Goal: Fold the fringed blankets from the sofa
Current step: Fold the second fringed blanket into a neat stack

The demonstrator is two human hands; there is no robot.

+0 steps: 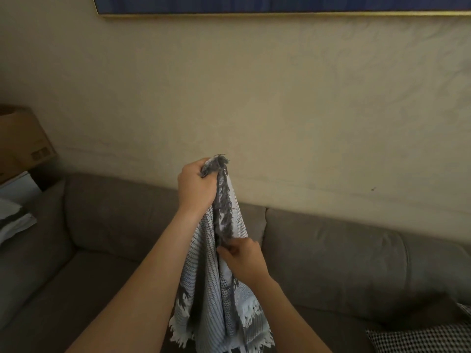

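The fingers of the left hand (195, 186) are curling tight around a bunched top corner of the fringed blanket (204, 281), with a tuft of grey fringe (216, 164) poking out above the fist. Lower down, the fingers of the right hand (242, 258) are pinching closed on the fringed edge where it is running down the front of the cloth. Both hands are gripping the same blanket, the left high, the right below it and nearer the body.

The blanket is hanging in the air in front of the person, above the seat of the grey sofa (356, 263), gathered into long vertical pleats with pale fringe (252, 312) trailing at the bottom. It is looking twisted, not flat, so the step in hand appears to be finding and lining up the edges before making a fold.

To do it well, the right hand should probably be sliding along the fringed edge until it reaches the next corner, keeping light tension so the cloth is untwisting as it goes. Then the 2 corners can be drawn apart at the same height so the panel is hanging square.

On the left arm of the sofa a pale, folded-looking cloth (12, 220) is lying below a cardboard box (23, 138); a checked cushion (420, 337) is sitting at the lower right. Whether that pale cloth is 1 of the blankets, I cannot tell.
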